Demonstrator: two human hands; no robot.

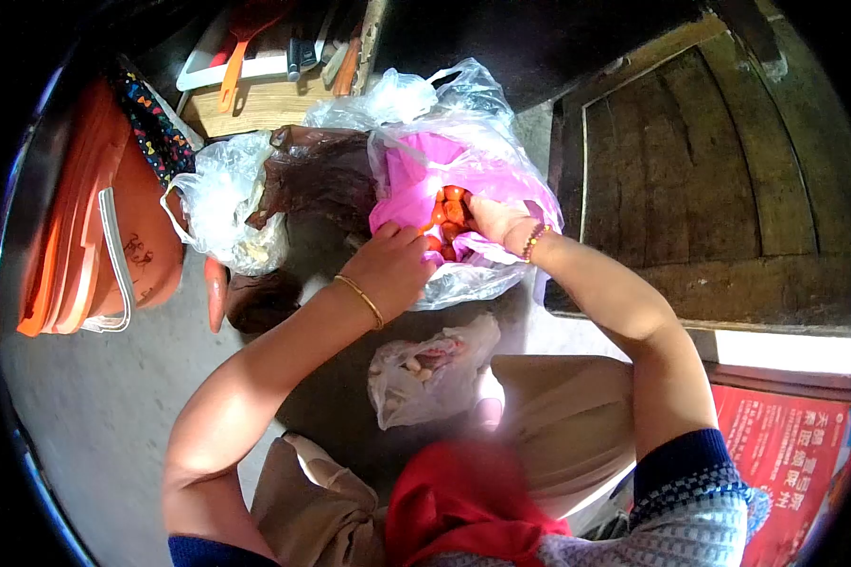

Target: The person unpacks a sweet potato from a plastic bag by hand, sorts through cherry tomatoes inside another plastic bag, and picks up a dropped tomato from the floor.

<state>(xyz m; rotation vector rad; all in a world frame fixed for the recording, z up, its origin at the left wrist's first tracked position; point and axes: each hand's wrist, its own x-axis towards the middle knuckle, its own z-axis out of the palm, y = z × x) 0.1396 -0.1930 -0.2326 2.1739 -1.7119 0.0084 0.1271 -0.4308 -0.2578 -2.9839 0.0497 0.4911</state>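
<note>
A pink plastic bag (413, 170), nested in a clear plastic bag (444, 289), lies open on the floor in front of me. Several round orange-red fruits, which look like small tomatoes (452, 210), show in its mouth. My left hand (399, 266) is closed on the near left edge of the pink bag, its fingertips curled over the rim. From the right, my right hand (494, 219) reaches into the bag and touches the tomatoes. Its fingertips are hidden, so whether it grips one cannot be made out.
A small white bag with pale pieces (425, 373) lies by my foot. At left are a knotted clear bag (241, 194), a brown bag (317, 180), a carrot-like root (216, 293) and orange buckets (132, 246). A wooden cabinet door (681, 180) stands right; utensils (236, 57) sit behind.
</note>
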